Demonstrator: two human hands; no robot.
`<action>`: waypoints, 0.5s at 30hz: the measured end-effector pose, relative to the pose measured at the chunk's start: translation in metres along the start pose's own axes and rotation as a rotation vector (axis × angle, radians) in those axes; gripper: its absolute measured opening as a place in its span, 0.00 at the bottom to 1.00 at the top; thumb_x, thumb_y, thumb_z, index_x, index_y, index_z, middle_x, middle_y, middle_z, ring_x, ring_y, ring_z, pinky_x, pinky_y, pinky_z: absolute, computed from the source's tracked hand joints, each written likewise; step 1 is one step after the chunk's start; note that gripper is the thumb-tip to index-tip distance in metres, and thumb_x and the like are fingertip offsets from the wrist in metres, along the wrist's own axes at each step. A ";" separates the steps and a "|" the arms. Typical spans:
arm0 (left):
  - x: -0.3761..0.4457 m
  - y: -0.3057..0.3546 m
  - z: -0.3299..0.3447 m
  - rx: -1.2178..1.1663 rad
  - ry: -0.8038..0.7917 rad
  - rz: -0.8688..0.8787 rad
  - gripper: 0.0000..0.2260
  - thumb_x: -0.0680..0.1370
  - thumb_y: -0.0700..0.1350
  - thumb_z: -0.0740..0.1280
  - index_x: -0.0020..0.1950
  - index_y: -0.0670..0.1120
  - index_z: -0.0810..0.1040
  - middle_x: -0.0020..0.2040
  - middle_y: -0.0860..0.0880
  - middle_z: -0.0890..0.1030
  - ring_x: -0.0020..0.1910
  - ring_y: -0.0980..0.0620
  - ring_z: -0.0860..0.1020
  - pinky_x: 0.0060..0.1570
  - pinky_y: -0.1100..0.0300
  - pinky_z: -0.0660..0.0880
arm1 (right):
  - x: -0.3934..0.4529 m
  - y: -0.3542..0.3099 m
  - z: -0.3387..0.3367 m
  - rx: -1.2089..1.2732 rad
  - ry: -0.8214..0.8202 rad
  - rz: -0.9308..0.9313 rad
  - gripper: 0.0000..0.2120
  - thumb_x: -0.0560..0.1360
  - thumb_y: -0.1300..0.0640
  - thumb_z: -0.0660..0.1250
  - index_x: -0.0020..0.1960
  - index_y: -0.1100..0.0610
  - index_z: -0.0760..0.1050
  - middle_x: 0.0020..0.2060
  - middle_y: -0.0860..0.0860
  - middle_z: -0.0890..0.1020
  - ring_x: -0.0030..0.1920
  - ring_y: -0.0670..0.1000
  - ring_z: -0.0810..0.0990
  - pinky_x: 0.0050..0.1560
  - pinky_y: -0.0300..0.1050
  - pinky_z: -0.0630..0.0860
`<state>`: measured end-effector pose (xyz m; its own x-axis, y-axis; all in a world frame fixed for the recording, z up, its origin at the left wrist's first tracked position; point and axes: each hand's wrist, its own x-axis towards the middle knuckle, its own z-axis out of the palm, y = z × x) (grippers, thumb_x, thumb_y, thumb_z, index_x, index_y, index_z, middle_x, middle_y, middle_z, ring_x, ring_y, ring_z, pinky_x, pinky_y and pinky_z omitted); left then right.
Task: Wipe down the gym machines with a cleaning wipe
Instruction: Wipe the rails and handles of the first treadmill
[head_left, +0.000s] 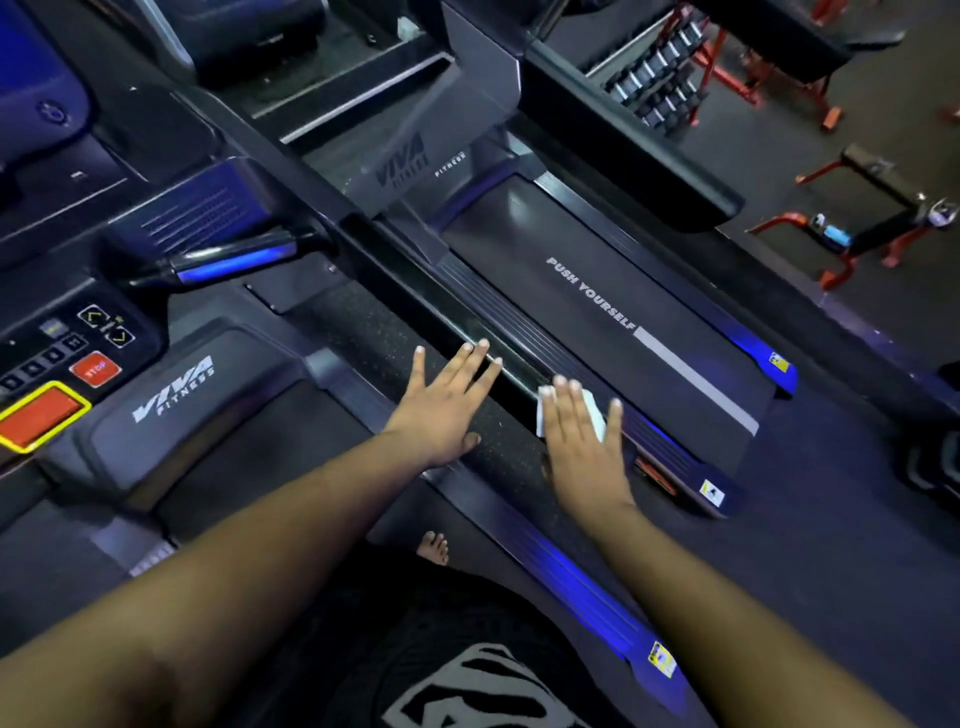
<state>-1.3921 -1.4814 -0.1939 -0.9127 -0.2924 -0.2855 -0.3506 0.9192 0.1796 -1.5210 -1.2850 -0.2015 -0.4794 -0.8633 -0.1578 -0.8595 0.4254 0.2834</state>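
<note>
Step in hand: wiping the side rail of the neighbouring treadmill. Right hand (582, 441) lies flat, fingers straight and spread, pressing a white folded cleaning wipe (597, 415) onto the dark ribbed side rail (519, 332) of the black treadmill marked "PUSH YOURSELF" (623, 291). Wipe sits mostly under the palm, only its edges showing, near the rear end of that rail. Left hand (441, 405) is open too, fingers straight, holding nothing; it hovers or rests over the speckled black floor strip (374, 332) between the two machines, fingertips reaching the glossy black edge beside the rail. Can't tell if it bears weight.

Judgement: early in the task. Only one rail is under the wipe, and belt, console (62, 332) and grey motor cover (171, 395) of the near treadmill show no wipe on them.

Next move likely calls for sliding the flat palm along the rail's ribs with steady downward pressure, so the wipe doesn't bunch or slip out.
</note>
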 end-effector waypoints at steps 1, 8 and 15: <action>0.000 -0.001 0.001 -0.001 0.011 -0.010 0.49 0.78 0.59 0.69 0.82 0.49 0.35 0.81 0.47 0.31 0.81 0.49 0.35 0.74 0.27 0.43 | 0.014 -0.005 -0.006 -0.049 0.013 -0.062 0.43 0.77 0.55 0.62 0.82 0.62 0.39 0.82 0.59 0.44 0.82 0.58 0.44 0.73 0.74 0.49; -0.008 -0.022 0.010 -0.076 0.027 -0.124 0.50 0.78 0.58 0.69 0.82 0.48 0.33 0.82 0.48 0.31 0.81 0.48 0.35 0.75 0.28 0.42 | 0.037 0.018 -0.010 -0.427 -0.079 -0.447 0.38 0.81 0.52 0.57 0.82 0.60 0.39 0.80 0.59 0.33 0.80 0.60 0.34 0.74 0.75 0.43; -0.003 -0.057 0.020 -0.188 0.139 -0.189 0.49 0.78 0.56 0.69 0.82 0.47 0.34 0.82 0.47 0.32 0.82 0.48 0.36 0.74 0.27 0.43 | 0.076 -0.008 -0.040 -0.716 -0.105 -0.664 0.33 0.86 0.49 0.46 0.80 0.65 0.34 0.79 0.60 0.31 0.77 0.61 0.26 0.74 0.77 0.41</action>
<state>-1.3652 -1.5276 -0.2223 -0.8430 -0.4988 -0.2015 -0.5380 0.7839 0.3101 -1.5436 -1.3648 -0.1776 0.0196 -0.8243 -0.5658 -0.6659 -0.4329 0.6076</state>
